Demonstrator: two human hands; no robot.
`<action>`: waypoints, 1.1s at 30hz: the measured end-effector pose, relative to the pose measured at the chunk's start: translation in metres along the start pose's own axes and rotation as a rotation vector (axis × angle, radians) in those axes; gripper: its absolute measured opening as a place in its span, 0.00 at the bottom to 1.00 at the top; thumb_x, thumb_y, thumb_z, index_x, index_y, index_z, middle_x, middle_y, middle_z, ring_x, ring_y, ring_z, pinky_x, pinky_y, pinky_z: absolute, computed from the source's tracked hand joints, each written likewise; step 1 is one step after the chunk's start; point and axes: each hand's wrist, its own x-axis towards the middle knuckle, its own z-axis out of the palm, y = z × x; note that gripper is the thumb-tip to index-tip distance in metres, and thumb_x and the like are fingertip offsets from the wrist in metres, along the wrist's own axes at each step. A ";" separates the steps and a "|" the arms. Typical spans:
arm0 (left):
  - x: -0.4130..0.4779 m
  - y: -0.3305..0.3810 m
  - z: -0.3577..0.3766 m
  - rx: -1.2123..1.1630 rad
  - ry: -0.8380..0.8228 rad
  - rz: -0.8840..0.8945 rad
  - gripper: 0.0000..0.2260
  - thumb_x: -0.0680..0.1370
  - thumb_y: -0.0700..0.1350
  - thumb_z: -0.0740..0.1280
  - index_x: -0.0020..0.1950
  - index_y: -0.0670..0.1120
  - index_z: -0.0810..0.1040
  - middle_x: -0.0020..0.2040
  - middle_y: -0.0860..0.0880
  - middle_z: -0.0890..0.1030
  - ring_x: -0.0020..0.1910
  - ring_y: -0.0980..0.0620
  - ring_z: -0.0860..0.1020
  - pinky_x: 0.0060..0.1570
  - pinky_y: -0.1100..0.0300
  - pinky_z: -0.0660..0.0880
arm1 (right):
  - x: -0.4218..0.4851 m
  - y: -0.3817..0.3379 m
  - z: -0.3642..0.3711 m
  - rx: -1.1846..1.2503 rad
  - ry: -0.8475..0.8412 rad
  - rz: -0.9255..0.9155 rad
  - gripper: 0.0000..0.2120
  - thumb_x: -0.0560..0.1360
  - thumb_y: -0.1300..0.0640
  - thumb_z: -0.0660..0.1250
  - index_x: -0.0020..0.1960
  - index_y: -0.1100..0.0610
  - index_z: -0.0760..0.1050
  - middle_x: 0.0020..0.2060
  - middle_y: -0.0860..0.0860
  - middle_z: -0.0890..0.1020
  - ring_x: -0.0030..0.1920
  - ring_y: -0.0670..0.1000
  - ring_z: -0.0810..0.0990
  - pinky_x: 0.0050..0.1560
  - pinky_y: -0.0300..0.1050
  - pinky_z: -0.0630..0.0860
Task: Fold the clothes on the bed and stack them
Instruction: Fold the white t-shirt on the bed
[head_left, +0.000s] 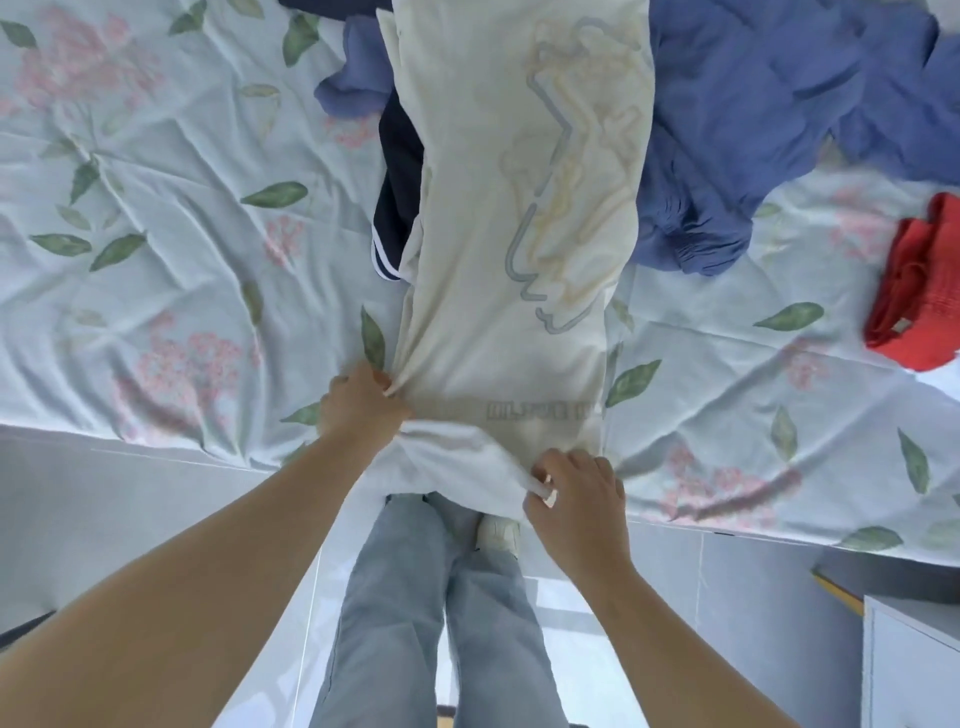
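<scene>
A cream shirt (498, 218) with a grey and yellow line print lies in a long strip down the middle of the bed, its near end hanging over the bed's front edge. My left hand (358, 405) pinches the shirt's left edge near the bed's edge. My right hand (576, 499) pinches the lower hem, just past the bed's edge. A dark navy garment (397, 197) with white stripes lies partly under the shirt on its left. Blue clothes (769, 104) lie crumpled to its right. A folded red garment (919, 291) sits at the far right.
The bed has a pale floral sheet (171, 218) with open room on the left. Another blue piece (353, 78) pokes out at the top left of the shirt. A white cabinet (909, 665) stands at the lower right on the tiled floor.
</scene>
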 end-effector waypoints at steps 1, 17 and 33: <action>-0.004 -0.004 0.001 -0.026 0.013 0.006 0.14 0.71 0.41 0.69 0.53 0.46 0.70 0.53 0.45 0.69 0.49 0.42 0.73 0.46 0.54 0.71 | -0.011 -0.003 0.002 0.089 -0.052 -0.080 0.06 0.64 0.60 0.65 0.41 0.56 0.74 0.37 0.46 0.71 0.42 0.55 0.73 0.43 0.45 0.67; -0.037 -0.042 0.008 -0.420 -0.026 0.046 0.06 0.78 0.44 0.63 0.42 0.46 0.74 0.39 0.46 0.76 0.39 0.47 0.72 0.36 0.56 0.67 | -0.013 0.029 0.009 0.387 0.139 0.595 0.20 0.72 0.54 0.70 0.60 0.55 0.67 0.50 0.49 0.71 0.54 0.55 0.69 0.57 0.52 0.68; -0.044 -0.055 0.020 -0.193 -0.171 0.168 0.07 0.77 0.45 0.65 0.54 0.50 0.70 0.42 0.54 0.76 0.41 0.53 0.75 0.37 0.60 0.69 | -0.022 0.056 -0.004 0.647 0.014 0.659 0.05 0.74 0.59 0.67 0.47 0.57 0.71 0.38 0.50 0.76 0.38 0.51 0.73 0.36 0.44 0.66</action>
